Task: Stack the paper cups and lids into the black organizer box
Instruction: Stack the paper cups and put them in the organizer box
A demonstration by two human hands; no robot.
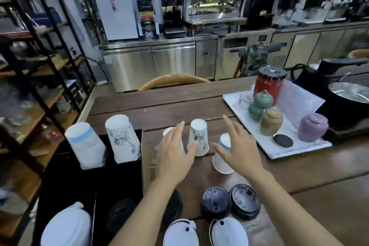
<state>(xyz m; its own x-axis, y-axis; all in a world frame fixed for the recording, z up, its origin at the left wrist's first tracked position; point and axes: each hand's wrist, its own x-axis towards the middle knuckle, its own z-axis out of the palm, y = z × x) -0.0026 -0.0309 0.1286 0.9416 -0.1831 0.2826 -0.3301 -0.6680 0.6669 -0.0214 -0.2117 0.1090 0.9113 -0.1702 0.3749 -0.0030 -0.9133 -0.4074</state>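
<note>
Three upturned paper cups stand on the wooden table: a printed cup (pixel 198 136) in the middle, a cup (pixel 167 131) mostly hidden behind my left hand (pixel 174 154), and a blue-banded cup (pixel 221 158) under my right hand (pixel 237 150). Both hands hover with fingers spread; my left thumb touches the printed cup. The black organizer box (pixel 83 183) at left holds a blue-banded cup stack (pixel 85 145), a printed cup stack (pixel 122 140) and a white lid stack (pixel 67 227). Two black lids (pixel 216 202) (pixel 245 200) and white lids (pixel 180 233) (pixel 228 232) lie near me.
A white tray (pixel 259 142) with ceramic jars and a red canister (pixel 269 84) sits to the right. A black pot (pixel 347 94) stands at the far right. Metal shelving (pixel 30 66) fills the left side. Coffee machines line the back counter.
</note>
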